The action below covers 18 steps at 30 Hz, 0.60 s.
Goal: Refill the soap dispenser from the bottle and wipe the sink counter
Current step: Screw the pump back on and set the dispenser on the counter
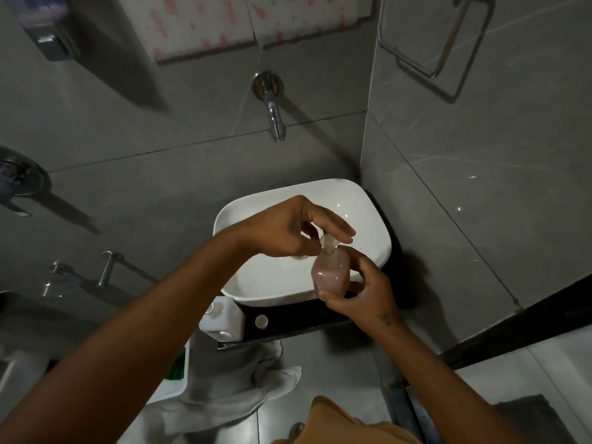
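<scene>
Dispenser [330, 275] appeared full, gripped by right hand [365, 294]; left hand [288, 232] pinched its pump [328, 243]. Counter [288, 320] wiping remained outstanding.

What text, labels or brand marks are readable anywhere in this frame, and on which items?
None readable.
Soap dispenser: no label visible on its pink body.
White refill bottle: a small mark near its top, too blurred to read.
Wall dispenser, upper left: no legible text.
Patterned panel: pink blotches only, no lettering.
</scene>
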Motion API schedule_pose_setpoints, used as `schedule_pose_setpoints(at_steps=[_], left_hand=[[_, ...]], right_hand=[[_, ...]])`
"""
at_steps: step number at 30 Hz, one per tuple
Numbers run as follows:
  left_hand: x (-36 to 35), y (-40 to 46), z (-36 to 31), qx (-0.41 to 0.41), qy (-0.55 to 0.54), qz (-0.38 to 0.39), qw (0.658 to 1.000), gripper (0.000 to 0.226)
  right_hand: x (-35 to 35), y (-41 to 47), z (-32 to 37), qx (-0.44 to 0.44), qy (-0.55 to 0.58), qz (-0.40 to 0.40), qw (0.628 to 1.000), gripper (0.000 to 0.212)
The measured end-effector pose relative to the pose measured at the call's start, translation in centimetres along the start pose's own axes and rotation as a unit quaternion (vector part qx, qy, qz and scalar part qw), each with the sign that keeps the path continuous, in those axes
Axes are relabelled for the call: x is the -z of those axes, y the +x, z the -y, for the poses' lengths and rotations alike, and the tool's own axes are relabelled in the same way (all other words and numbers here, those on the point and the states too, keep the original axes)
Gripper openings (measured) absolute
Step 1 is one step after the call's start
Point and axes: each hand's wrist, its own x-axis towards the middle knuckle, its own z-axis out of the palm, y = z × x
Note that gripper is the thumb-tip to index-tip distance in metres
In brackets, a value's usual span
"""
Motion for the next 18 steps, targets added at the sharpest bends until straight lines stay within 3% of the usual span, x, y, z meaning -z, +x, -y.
schedule_pose_setpoints(at_steps=[5,13,18], left_hand=[[-0.2,0.4,0.2,0.012,-0.003,-0.014,1.000,0.042],[-2.5,0.0,1.7,0.037,-0.097,-0.157,0.982,0.030],[-3.1,-0.5,2.0,0.035,-0.110,-0.173,0.978,0.032]], right_hand=[[0.1,0.0,-0.1,0.001,0.000,0.004,1.000,0.085],[-0.1,-0.1,0.0,-0.002,0.031,-0.013,0.999,0.085],[-0.1,-0.5,-0.3,0.002,0.024,-0.005,1.000,0.086]])
